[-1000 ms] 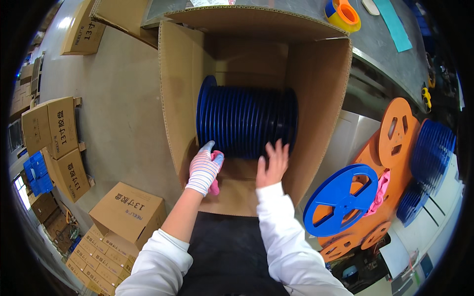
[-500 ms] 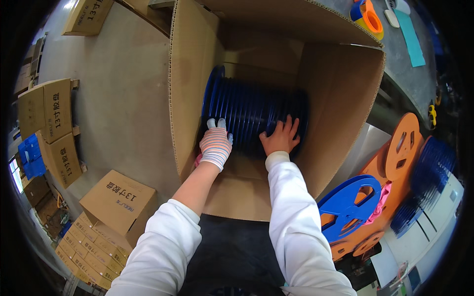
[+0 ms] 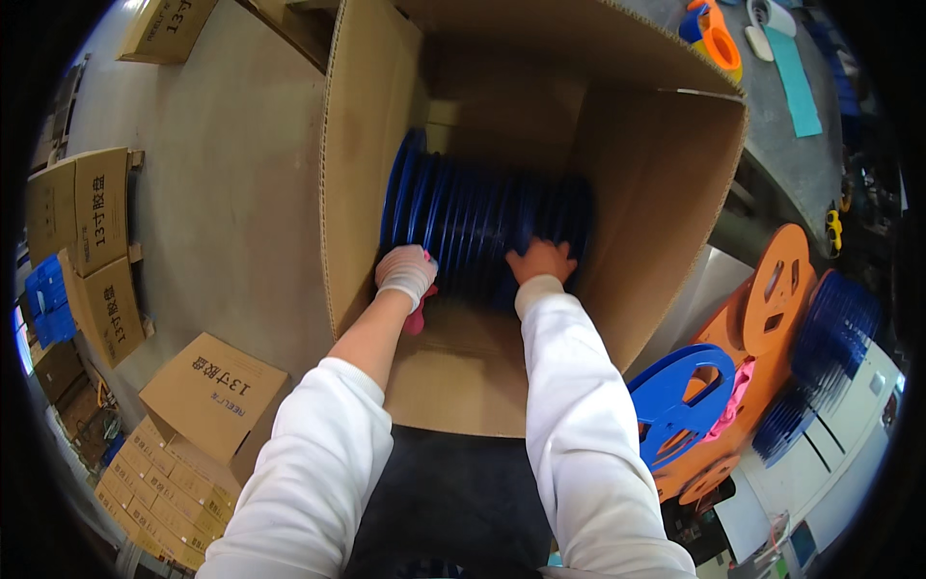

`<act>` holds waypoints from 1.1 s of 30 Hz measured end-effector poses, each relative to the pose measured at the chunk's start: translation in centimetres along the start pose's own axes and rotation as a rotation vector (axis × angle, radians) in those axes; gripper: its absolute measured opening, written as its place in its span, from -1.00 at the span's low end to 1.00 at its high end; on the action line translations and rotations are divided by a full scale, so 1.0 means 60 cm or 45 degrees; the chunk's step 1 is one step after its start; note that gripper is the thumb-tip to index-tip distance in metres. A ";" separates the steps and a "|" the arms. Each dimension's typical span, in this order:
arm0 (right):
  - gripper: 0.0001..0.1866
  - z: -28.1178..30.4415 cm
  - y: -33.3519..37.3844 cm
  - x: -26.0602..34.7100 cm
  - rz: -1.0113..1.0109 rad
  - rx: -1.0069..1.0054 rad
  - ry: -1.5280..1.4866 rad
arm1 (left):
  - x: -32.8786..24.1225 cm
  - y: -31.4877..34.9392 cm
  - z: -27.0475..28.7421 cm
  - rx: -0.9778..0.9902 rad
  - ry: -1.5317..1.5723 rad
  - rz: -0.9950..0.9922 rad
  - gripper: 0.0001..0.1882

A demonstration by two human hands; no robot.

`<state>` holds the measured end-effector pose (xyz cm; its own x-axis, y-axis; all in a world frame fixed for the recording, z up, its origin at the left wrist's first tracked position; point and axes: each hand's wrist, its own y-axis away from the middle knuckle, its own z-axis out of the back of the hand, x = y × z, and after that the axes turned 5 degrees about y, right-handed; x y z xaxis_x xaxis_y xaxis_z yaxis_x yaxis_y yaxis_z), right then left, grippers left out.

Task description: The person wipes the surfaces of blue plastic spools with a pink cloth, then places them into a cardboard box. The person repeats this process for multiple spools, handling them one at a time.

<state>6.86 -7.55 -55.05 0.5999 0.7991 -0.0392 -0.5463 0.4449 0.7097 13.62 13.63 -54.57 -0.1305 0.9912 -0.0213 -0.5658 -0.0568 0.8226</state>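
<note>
A row of blue plastic reels (image 3: 473,207) lies on its side, packed together, inside an open cardboard box (image 3: 666,183). My left hand (image 3: 407,270), in a thin striped glove, is closed at the near left end of the row. Pink strip material (image 3: 416,317) shows at its fingers and hangs below it, so the hand appears to grip that strip. Bare, my right hand (image 3: 544,261) curls over the reel rims near the right end. Its fingertips are sunk among the reels and partly hidden.
Cardboard cartons (image 3: 214,391) stand on the floor to the left. At right, a blue reel (image 3: 683,400) leans by orange reels (image 3: 776,289) and more blue ones. A grey table (image 3: 786,164) holds an orange tape dispenser (image 3: 719,43) and a teal strip (image 3: 796,92).
My left fingers, stretched over the reels before, have curled closed, and more pink strip shows. My right hand's spread fingers have bent down onto the reels. The whole view has shifted slightly.
</note>
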 end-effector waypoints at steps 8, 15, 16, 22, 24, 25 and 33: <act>-0.40 -0.124 0.154 -0.091 -0.093 -0.294 -0.123 | -0.042 0.152 0.016 0.123 0.047 -0.238 -0.46; -0.17 -0.062 0.155 -0.051 0.181 -0.709 -0.178 | -0.002 0.158 -0.056 0.316 -0.048 -0.207 -0.30; -0.17 -0.057 0.154 -0.043 0.190 -0.671 -0.152 | -0.001 0.158 -0.055 0.326 -0.057 -0.236 -0.31; -0.07 -0.081 0.136 -0.048 0.157 -0.169 -0.104 | 0.036 0.187 -0.083 0.280 0.067 -0.398 -0.38; -0.03 -0.071 0.159 -0.044 0.086 -0.270 -0.196 | 0.044 0.210 -0.082 0.211 0.140 -0.452 -0.42; -0.02 -0.068 0.178 -0.045 0.106 -0.292 -0.317 | 0.058 0.218 -0.088 0.146 0.152 -0.515 -0.44; -0.09 -0.036 0.486 -0.225 0.434 -0.998 -0.445 | 0.144 0.300 -0.023 0.366 0.936 -0.304 -0.47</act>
<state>-18.45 -4.47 -35.35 0.4064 0.8266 0.3894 -0.8890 0.4560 -0.0403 1.17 21.01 -40.74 -0.5892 0.6358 -0.4986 -0.4283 0.2776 0.8600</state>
